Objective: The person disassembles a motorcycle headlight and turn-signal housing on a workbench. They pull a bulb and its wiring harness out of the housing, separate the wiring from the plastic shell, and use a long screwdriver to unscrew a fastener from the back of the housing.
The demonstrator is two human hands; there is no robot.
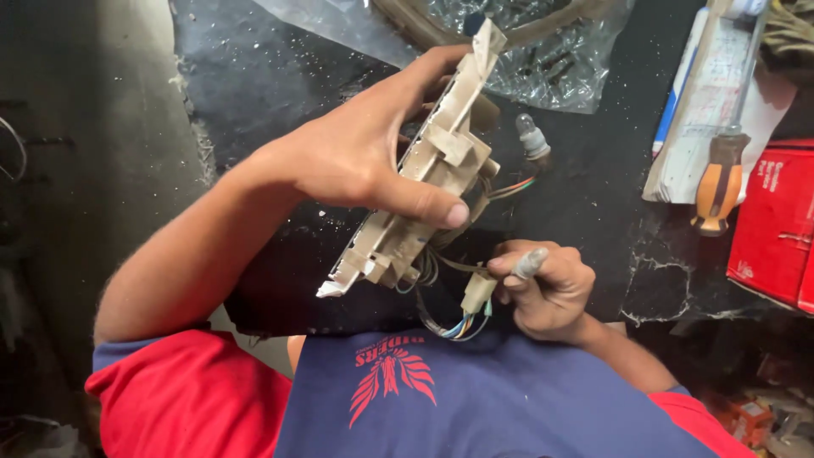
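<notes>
Left hand [352, 157] clamped around beige plastic lamp housing [424, 170], held tilted above dark desk [254, 76]. Right hand [547, 288] closed on small connector plug [477, 293] with coloured wires [454, 326] looping below housing. Bulb socket [532, 138] dangles beside housing. Orange-handled screwdriver [718, 182], red box [776, 225], plastic bag [543, 51] lie on desk.

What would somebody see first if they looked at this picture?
First, the left hand in the middle, gripping a long beige plastic part held up over the dark bench. Just below it, the right hand pinches a small bulb beside a beige connector with coloured wires.
</notes>
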